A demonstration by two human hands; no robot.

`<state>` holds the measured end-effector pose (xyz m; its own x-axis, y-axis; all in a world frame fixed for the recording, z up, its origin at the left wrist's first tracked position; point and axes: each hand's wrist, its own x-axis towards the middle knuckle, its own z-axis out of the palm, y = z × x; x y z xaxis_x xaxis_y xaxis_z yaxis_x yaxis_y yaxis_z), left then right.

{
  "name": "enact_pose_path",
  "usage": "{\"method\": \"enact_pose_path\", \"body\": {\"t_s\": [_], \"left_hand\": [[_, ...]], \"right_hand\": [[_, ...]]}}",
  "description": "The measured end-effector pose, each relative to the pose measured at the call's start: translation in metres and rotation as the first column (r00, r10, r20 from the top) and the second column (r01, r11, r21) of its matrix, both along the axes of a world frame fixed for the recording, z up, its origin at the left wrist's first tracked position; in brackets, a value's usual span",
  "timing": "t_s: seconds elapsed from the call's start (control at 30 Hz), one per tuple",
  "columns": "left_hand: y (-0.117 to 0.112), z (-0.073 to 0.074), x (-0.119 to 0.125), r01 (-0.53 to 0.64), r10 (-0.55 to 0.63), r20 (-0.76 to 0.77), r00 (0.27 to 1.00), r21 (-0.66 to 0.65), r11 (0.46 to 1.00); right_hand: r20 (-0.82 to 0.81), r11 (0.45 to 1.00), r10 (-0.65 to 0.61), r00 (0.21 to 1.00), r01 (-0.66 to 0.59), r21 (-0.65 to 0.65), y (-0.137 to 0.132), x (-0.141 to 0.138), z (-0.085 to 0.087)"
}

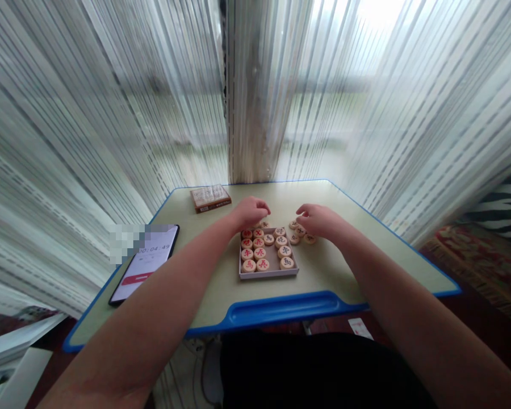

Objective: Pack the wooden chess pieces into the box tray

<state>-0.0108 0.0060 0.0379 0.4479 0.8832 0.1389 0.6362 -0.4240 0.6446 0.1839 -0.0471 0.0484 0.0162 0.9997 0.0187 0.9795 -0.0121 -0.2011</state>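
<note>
An open shallow box (269, 276) lies in front of me. Round wooden Chinese chess pieces sit in it: red-marked ones such as this piece (249, 266) in the left columns, black-marked ones like this piece (286, 262) down the right side. A gap of bare box floor shows in the middle. My left hand (250, 212) hovers at the box's far left corner, fingers loosely bent and apart, beside a loose piece (264, 225). Over a small cluster of loose pieces (298, 231) right of the box is my right hand (317, 219), its fingers apart; its palm side is hidden.
A phone (147, 264) showing a timer lies at the table's left edge. A flat brown box lid (210, 197) is at the back left. The table (213, 301) has a blue rim and a blue front tray groove (285, 309). Curtains (174, 113) hang behind.
</note>
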Motion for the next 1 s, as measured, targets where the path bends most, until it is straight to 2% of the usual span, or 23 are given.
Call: {"method": "enact_pose_path", "body": {"t_s": [0.1, 0.2, 0.3, 0.4, 0.5, 0.57, 0.7, 0.83, 0.9, 1.0], "left_hand": [[0.0, 0.0, 0.001, -0.075, 0.088, -0.198, 0.976, 0.071, 0.995], [0.003, -0.002, 0.001, -0.16, 0.169, -0.351, 0.921, 0.053, 0.986], [0.004, -0.003, 0.0, -0.194, 0.204, -0.398, 0.894, 0.067, 0.979], [0.003, -0.002, -0.001, -0.21, 0.219, -0.285, 0.933, 0.061, 0.976], [0.001, -0.002, 0.0, -0.214, 0.204, -0.101, 0.974, -0.103, 0.971], [0.0, -0.003, 0.001, -0.194, 0.195, -0.01, 0.981, -0.165, 0.967], [0.002, -0.007, 0.001, -0.105, 0.125, 0.091, 0.988, -0.196, 0.975], [0.005, -0.011, -0.001, 0.024, 0.005, 0.147, 0.989, -0.193, 0.981], [0.007, -0.013, -0.002, 0.035, -0.009, 0.137, 0.99, -0.184, 0.982], [0.009, -0.015, -0.002, -0.012, 0.026, 0.09, 0.996, -0.145, 0.989]], "right_hand": [[0.011, 0.999, -0.042, 0.999, 0.042, -0.006, 0.002, 0.005, -0.001], [0.038, 0.995, -0.089, 0.995, 0.09, -0.033, 0.004, 0.007, -0.002], [0.048, 0.995, -0.084, 0.995, 0.086, -0.053, 0.004, 0.005, -0.003], [0.028, 0.998, -0.04, 0.999, 0.041, -0.052, 0.003, 0.0, -0.003], [0.004, 1.0, -0.002, 1.0, 0.002, -0.023, 0.002, -0.005, -0.003], [0.0, 1.0, 0.03, 1.0, -0.03, 0.008, 0.001, -0.007, -0.003], [0.029, 0.994, 0.08, 0.996, -0.082, 0.067, -0.002, -0.005, -0.002], [0.068, 0.994, 0.067, 0.995, -0.073, 0.082, -0.006, 0.001, 0.003], [0.099, 0.994, 0.025, 0.995, -0.036, 0.105, -0.007, 0.003, 0.006], [0.149, 0.989, -0.07, 0.986, 0.049, 0.141, -0.007, 0.006, 0.008]]}}
